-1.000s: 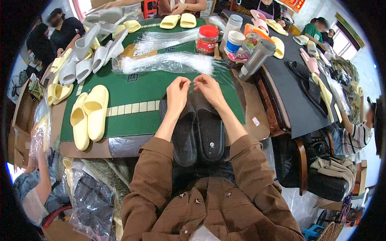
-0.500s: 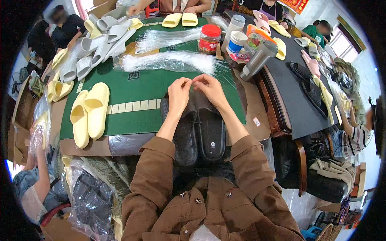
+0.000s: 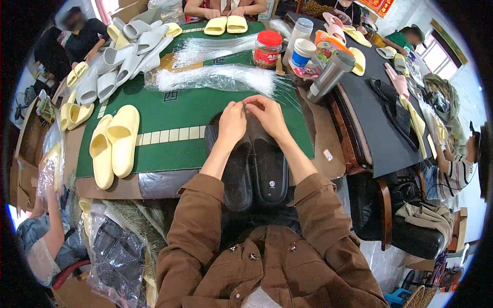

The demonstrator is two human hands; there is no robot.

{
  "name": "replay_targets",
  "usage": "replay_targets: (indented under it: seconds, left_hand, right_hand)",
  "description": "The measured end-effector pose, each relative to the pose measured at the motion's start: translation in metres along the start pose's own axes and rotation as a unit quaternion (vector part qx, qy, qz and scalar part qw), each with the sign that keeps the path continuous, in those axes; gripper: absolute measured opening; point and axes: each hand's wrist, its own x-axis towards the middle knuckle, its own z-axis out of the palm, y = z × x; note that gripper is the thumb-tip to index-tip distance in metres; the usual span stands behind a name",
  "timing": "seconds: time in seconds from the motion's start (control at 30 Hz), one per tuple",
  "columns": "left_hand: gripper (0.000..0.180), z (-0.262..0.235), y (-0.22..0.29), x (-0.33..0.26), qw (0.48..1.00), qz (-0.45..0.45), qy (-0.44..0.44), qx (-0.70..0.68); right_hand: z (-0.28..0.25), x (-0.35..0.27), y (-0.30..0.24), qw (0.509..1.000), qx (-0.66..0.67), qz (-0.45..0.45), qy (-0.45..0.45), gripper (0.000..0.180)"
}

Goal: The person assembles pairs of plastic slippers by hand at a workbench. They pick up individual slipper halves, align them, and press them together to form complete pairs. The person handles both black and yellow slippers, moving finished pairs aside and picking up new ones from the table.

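Here, both hands (image 3: 268, 117) pinch close together near black slippers (image 3: 271, 167); what they grip is indiscernible; light, steady pressure should serve.

Held left hand (image 3: 232, 123) close beside right hand (image 3: 268, 117), fingertips (image 3: 250, 99) pinched; held both forearms (image 3: 216, 158) angled inward behind.

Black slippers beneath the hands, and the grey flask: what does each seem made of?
Black slippers: probably moulded foam or rubber, fairly dull; the ridged footbed suggests moulding. Grey flask: likely satin metal, given its silvery sheen, though coated plastic is possible.
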Motion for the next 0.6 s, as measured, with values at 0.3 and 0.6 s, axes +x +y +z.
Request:
replay_targets:
  seconds: [0.3, 0.6]
  left_hand:
    - [0.011, -0.006, 0.011, -0.003, 0.984, -0.039, 0.077, -0.155]
    - [0.007, -0.004, 0.009, -0.003, 0.982, -0.039, 0.107, -0.153]
  right_hand:
    - [0.001, -0.002, -0.006, 0.998, -0.048, 0.013, 0.029, 0.013]
    - [-0.001, -0.002, -0.005, 0.999, -0.026, 0.021, 0.008, 0.014]
